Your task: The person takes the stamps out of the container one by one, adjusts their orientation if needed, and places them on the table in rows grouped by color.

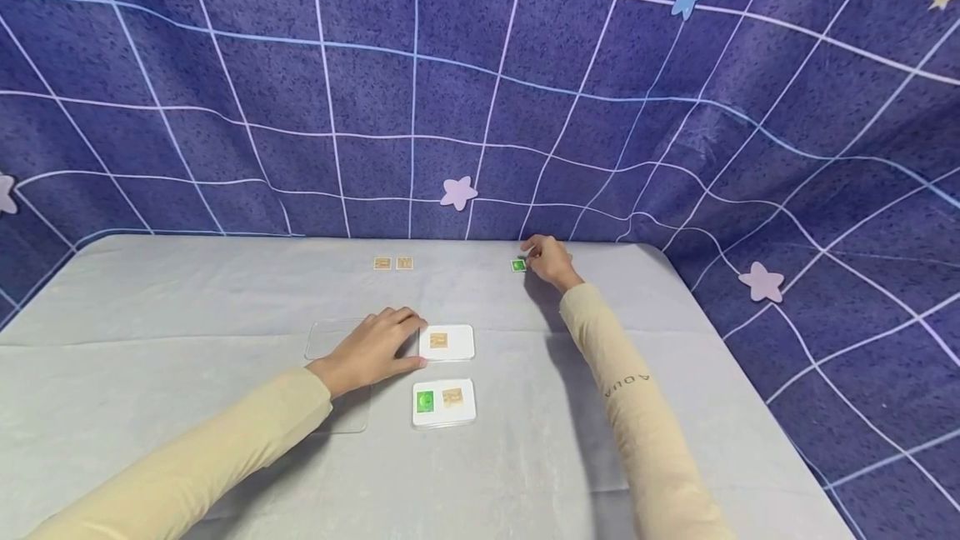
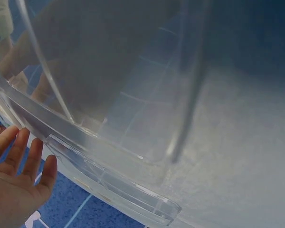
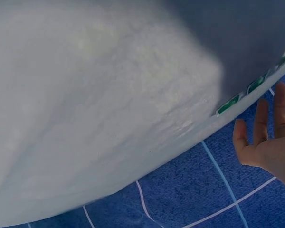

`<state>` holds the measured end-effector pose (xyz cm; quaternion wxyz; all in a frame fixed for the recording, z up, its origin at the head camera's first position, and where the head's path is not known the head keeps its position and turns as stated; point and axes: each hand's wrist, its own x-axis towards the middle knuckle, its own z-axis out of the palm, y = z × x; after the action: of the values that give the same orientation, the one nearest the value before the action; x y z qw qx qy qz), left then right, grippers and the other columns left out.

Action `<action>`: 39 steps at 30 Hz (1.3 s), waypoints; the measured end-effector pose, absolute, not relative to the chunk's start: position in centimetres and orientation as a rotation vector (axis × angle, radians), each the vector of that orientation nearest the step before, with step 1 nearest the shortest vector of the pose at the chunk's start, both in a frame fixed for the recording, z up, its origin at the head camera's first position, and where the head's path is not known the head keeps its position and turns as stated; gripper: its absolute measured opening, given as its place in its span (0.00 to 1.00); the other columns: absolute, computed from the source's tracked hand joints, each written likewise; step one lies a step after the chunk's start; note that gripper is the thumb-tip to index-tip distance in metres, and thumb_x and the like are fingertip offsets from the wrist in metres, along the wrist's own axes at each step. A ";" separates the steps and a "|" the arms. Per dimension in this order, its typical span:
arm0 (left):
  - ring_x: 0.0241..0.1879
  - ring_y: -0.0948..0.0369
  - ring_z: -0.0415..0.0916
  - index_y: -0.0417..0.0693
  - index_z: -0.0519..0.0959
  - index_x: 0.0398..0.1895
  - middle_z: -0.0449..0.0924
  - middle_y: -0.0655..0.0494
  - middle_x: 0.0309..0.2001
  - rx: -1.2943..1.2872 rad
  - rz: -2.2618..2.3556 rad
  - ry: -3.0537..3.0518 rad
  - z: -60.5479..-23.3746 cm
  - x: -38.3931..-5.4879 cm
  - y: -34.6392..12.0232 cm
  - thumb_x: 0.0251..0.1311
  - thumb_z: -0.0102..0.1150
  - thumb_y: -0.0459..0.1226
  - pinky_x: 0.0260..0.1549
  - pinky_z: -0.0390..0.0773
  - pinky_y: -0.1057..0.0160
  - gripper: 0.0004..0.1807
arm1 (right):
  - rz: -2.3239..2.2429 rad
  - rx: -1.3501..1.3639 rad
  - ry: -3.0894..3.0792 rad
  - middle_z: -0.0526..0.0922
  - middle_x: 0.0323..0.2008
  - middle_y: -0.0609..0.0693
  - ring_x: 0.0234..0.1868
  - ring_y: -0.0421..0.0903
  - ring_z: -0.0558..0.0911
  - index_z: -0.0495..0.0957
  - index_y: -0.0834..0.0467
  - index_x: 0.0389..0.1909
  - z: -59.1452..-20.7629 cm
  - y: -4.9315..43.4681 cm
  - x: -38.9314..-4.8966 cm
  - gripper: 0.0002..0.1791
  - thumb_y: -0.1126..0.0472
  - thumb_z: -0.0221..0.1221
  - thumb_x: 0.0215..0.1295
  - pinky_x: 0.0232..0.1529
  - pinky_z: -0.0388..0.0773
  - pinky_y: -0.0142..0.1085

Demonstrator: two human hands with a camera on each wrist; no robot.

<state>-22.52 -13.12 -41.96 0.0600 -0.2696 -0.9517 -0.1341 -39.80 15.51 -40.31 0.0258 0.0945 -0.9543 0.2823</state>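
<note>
My left hand [image 1: 381, 348] lies at the left end of a shallow white case [image 1: 459, 348], with thumb and index fingertips at its corners. A tan picture tile [image 1: 438, 341] lies in that case. Nearer to me, a second white case [image 1: 443, 419] holds a green tile [image 1: 425, 402] and a tan tile [image 1: 452, 397]. At the far edge my right hand [image 1: 551, 261] reaches down beside a green tile [image 1: 518, 266]. The right wrist view shows a row of green tiles [image 3: 229, 104] close to its fingers; nothing can be seen gripped.
Two tan tiles [image 1: 382, 263] lie side by side at the table's back. Clear plastic lids [image 1: 348, 415] rest under and beside the left forearm. A grey cloth covers the table [image 1: 540, 440], and a blue gridded curtain [image 1: 375, 90] hangs behind it.
</note>
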 end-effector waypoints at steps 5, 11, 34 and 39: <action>0.50 0.51 0.71 0.43 0.73 0.53 0.73 0.48 0.53 -0.811 -0.418 -2.883 -41.9 -22.6 -13.1 0.50 0.63 0.51 0.48 0.71 0.48 0.30 | 0.847 0.311 -2.954 0.84 0.39 0.56 0.45 0.53 0.78 0.78 0.60 0.45 -39.6 15.6 -39.3 0.15 0.69 0.54 0.56 0.54 0.62 0.56; 0.49 0.51 0.72 0.43 0.73 0.53 0.73 0.49 0.53 -0.809 -0.418 -2.875 -41.9 -22.7 -13.2 0.50 0.64 0.51 0.46 0.72 0.49 0.30 | 0.835 0.393 -2.930 0.83 0.38 0.57 0.43 0.52 0.78 0.78 0.61 0.43 -39.0 15.6 -38.6 0.14 0.67 0.55 0.54 0.50 0.67 0.51; 0.50 0.50 0.71 0.43 0.73 0.54 0.73 0.49 0.53 -0.814 -0.417 -2.876 -42.2 -22.8 -13.1 0.49 0.64 0.51 0.48 0.71 0.48 0.31 | 0.889 0.837 -2.863 0.82 0.33 0.57 0.40 0.53 0.79 0.77 0.66 0.39 -39.6 13.0 -32.2 0.12 0.71 0.59 0.51 0.48 0.73 0.44; 0.50 0.51 0.71 0.43 0.73 0.54 0.73 0.49 0.53 -0.810 -0.407 -2.879 -42.2 -22.8 -13.1 0.50 0.63 0.51 0.47 0.71 0.49 0.31 | 0.869 0.902 -2.846 0.83 0.34 0.56 0.39 0.50 0.80 0.78 0.66 0.38 -39.9 12.1 -30.9 0.12 0.70 0.61 0.50 0.47 0.74 0.41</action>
<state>-22.76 -13.09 -42.18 0.0615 -0.2678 -0.9520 -0.1347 -30.93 12.08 -39.88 0.0158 0.2901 -0.9152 0.2794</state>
